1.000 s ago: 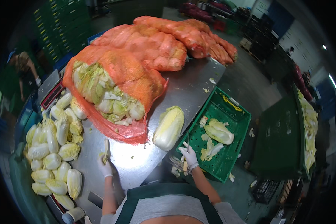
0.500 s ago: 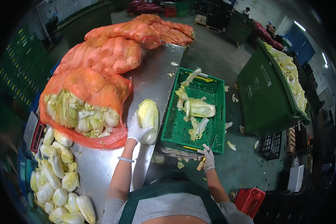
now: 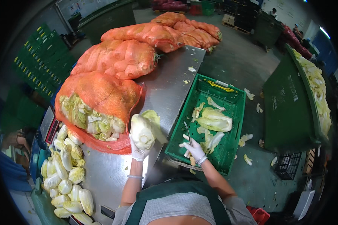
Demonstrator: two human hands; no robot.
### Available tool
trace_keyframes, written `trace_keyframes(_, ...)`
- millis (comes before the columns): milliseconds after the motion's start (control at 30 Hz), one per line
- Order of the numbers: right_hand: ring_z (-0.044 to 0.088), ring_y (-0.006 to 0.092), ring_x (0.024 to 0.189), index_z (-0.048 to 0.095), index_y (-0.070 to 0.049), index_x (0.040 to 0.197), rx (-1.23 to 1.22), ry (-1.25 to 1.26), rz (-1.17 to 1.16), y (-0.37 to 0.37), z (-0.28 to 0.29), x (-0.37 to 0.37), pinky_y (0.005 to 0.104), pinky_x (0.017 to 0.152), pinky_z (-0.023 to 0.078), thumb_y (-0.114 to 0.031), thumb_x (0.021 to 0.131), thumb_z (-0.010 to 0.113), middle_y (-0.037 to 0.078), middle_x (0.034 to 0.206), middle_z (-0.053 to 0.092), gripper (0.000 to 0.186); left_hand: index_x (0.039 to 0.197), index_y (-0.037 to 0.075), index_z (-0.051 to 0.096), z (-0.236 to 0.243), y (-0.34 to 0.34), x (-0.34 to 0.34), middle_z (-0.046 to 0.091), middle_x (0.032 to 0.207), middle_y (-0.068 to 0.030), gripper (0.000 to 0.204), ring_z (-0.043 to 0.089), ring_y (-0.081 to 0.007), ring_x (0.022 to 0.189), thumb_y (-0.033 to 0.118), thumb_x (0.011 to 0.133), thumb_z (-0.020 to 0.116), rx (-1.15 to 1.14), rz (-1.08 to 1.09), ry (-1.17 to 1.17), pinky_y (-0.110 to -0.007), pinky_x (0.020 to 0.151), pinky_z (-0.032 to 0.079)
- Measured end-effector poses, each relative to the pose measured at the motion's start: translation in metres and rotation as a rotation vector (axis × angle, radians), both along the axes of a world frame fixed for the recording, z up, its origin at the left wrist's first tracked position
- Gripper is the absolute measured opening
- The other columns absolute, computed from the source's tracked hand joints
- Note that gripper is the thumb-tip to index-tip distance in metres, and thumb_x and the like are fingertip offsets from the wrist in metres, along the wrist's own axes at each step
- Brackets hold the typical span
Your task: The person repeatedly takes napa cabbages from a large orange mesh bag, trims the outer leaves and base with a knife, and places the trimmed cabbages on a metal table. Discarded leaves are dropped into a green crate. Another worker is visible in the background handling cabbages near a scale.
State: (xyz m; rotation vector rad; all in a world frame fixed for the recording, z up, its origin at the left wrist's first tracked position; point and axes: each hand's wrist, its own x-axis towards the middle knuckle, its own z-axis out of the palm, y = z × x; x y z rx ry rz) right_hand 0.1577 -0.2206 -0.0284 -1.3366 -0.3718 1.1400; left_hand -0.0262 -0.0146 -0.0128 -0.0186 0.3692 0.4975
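My left hand [image 3: 139, 153], in a white glove, grips a napa cabbage [image 3: 142, 132] from below, its pale root end turned toward me above the metal table. An outer leaf [image 3: 160, 135] hangs loose on its right side, blurred. In my gloved right hand [image 3: 196, 151] is a knife [image 3: 187, 129] with a thin, slightly curved blade pointing away from me and a light-coloured handle. That hand is over the near left part of a green crate [image 3: 241, 123]. Another cabbage [image 3: 215, 120] lies in the crate among torn leaves and cut pieces.
An opened orange mesh sack [image 3: 101, 88] of cabbages lies on the metal table [image 3: 167, 82], with more full sacks behind. Several trimmed cabbages [image 3: 65, 174] are heaped at the near left. A tall green bin [image 3: 289, 108] full of leaves stands right; scraps litter the floor.
The cabbage has been lifted and tipped so its root end faces me. My right hand has brought the knife left and up over the crate. The view has shifted left.
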Motion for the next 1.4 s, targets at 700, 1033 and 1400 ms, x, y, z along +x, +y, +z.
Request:
trace_keyframes(700,0.062,0.0286,0.089,0.056,-0.006,0.111,0.150,-0.757,0.329,0.142,0.082,-0.018,0.0329,0.080,0.047,-0.043,0.077,0.066,0.015,0.098,0.063,0.051,0.141,0.003,0.005,0.016,-0.070,-0.026,0.027,0.137,-0.0190,0.117,0.033,-0.0288,0.125,0.013,0.054,0.083,1.482,0.346,1.029,-0.039,0.103,0.031)
trace_keyframes(1033,0.060,0.0130,0.059,0.059,-0.002,0.105,0.018,-0.337,-0.010,0.170,0.038,-0.015,0.0277,0.053,0.048,-0.024,0.079,0.065,0.010,0.081,0.065,0.035,0.137,0.004,0.022,-0.010,0.017,-0.013,0.036,0.133,-0.0143,0.113,0.039,-0.0264,0.121,0.021,0.047,0.088,1.491,0.410,0.860,-0.038,0.101,0.035)
trace_keyframes(1400,0.054,0.0088,0.048,0.058,-0.001,0.104,-0.048,-0.332,-0.113,0.165,0.031,-0.041,0.0243,0.042,0.043,-0.014,0.080,0.064,0.002,0.073,0.061,0.028,0.135,-0.002,0.030,0.008,0.066,0.023,0.037,0.134,-0.0113,0.060,0.044,-0.0181,0.109,0.029,0.089,0.055,0.702,0.404,0.896,-0.028,0.092,0.039)
